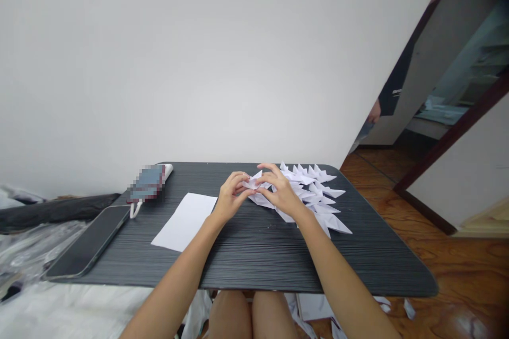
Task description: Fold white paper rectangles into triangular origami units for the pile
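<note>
Between my two hands, above the far middle of the dark table (254, 254), is a small folded white paper boat (254, 180). My left hand (231, 195) pinches its left side with thumb and fingers. On the other side my right hand (281, 190) grips it, thumb below and fingers curved over the top. My fingers cover parts of the boat. Just right of and behind my right hand lie several finished white paper boats (324, 206) in overlapping rows. A stack of blank white paper (185, 222) rests left of my left hand.
A phone (89, 243) lies at the table's left edge, beside a blurred-out device (147, 183) with a white cable (135, 208). A white wall (238, 63) rises behind the table. Another person (392, 87) stands at the right. Paper scraps (409, 308) lie on the wooden floor.
</note>
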A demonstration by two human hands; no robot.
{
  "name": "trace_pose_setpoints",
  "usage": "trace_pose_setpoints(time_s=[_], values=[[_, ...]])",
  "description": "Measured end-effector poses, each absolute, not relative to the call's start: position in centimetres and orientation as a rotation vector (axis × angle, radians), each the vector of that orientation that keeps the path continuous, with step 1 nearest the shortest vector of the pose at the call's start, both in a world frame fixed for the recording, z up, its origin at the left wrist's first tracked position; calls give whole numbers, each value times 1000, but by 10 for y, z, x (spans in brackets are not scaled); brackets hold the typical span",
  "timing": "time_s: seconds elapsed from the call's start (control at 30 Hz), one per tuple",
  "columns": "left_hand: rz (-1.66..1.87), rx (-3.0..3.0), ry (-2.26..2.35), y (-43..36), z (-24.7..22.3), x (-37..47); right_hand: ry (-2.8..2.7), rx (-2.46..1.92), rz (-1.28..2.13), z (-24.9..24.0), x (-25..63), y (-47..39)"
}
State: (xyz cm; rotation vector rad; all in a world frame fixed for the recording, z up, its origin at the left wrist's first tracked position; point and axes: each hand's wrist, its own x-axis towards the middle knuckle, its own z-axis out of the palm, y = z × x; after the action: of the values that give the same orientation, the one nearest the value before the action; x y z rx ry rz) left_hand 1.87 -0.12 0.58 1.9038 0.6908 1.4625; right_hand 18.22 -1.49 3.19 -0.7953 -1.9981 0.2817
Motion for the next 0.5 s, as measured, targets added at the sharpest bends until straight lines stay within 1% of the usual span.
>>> trace_pose_setpoints(time_s=[0.33, 0.5], values=[[1243, 2001, 847, 1, 10, 10, -2043, -852, 344, 36, 200, -12], [1200, 2005, 830, 0, 12, 9, -2112, -875, 345, 36, 202, -11]])
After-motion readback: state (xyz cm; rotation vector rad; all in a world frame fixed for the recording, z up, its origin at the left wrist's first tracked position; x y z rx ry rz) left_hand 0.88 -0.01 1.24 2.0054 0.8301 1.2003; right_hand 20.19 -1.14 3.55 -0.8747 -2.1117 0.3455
